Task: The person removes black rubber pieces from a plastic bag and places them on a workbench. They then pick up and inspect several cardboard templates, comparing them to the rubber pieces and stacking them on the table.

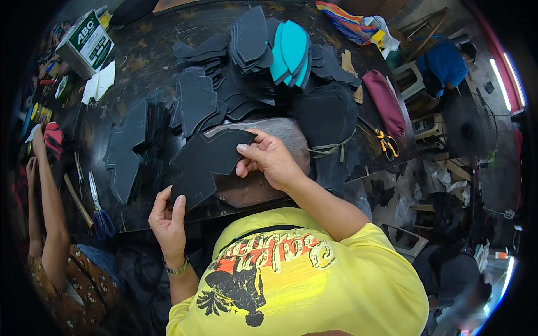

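Observation:
Both my hands hold one black cut sheet piece point(204, 162), which looks like leather or lined fabric, with notched, curved edges. My left hand point(170, 221) pinches its lower left corner between thumb and fingers. At its upper right end, my right hand point(272, 157) grips the edge the same way. Beneath the piece lies a worn brown slab point(252, 193) at the table's near edge. Just left of it is a row of similar black pieces point(126, 159). More black pieces point(196, 98) are stacked beyond, with turquoise ones point(290, 53) among them.
Blue-handled scissors point(103, 221) lie to the left, and yellow-handled scissors point(386, 145) to the right by a maroon roll point(384, 101). A tied black bundle point(328, 115) sits right of the slab. A square can point(87, 45) stands far left. Another person's arms point(53, 207) work at left.

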`<move>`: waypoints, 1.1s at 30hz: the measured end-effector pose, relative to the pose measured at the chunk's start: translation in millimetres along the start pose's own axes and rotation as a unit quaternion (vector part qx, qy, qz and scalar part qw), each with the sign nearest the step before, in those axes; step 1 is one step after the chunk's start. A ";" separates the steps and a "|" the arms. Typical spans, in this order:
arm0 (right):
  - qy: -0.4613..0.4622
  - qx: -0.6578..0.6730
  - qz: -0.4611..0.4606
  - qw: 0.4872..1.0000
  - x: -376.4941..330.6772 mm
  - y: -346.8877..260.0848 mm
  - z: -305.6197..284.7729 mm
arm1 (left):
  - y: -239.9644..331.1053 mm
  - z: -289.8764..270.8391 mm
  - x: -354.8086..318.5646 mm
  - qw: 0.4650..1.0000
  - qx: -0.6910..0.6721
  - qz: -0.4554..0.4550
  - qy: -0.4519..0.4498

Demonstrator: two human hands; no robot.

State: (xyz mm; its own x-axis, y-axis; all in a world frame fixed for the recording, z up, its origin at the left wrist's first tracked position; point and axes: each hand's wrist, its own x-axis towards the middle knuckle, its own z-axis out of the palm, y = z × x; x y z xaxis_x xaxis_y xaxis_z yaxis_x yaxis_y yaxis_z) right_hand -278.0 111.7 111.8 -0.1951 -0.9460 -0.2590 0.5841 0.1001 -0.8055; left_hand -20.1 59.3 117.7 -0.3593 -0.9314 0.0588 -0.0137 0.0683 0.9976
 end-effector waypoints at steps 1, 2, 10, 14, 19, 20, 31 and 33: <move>-0.001 0.003 -0.002 1.000 -1.0 1.5 -3.4 | 0.9 2.3 0.1 1.000 0.015 -0.003 -0.003; 0.004 0.004 0.002 1.000 -1.6 3.2 -6.5 | 1.9 4.4 0.3 1.000 0.015 0.002 -0.009; 0.004 0.005 -0.032 0.999 -9.5 17.3 -20.2 | 0.1 20.3 4.9 0.998 0.069 0.005 -0.012; -0.009 0.013 -0.048 0.999 -11.4 18.6 -21.5 | 3.2 22.5 9.3 0.996 0.091 0.024 -0.007; -0.028 0.004 -0.063 0.998 -12.9 20.1 -23.1 | 15.2 26.0 14.0 0.995 0.098 -0.003 0.004; -0.034 0.008 -0.069 0.997 -13.3 20.7 -23.7 | 17.1 26.5 15.5 0.995 0.101 0.003 0.011; -0.074 -0.075 -0.110 0.988 -13.7 27.9 -25.4 | 52.8 -13.9 23.3 0.971 0.009 0.168 0.170; -0.074 -0.125 -0.122 0.982 -14.5 28.2 -23.2 | 54.7 -11.5 25.0 0.973 -0.011 0.152 0.172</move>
State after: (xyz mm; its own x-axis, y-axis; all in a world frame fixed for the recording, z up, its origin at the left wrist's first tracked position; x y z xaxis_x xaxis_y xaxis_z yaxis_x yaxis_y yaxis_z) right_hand -277.0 135.4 80.5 -0.1774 -0.9839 0.0224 0.3184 -0.0790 -0.9447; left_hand -19.1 35.7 174.2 -0.0103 -0.9338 0.3575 0.0652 0.3562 0.9321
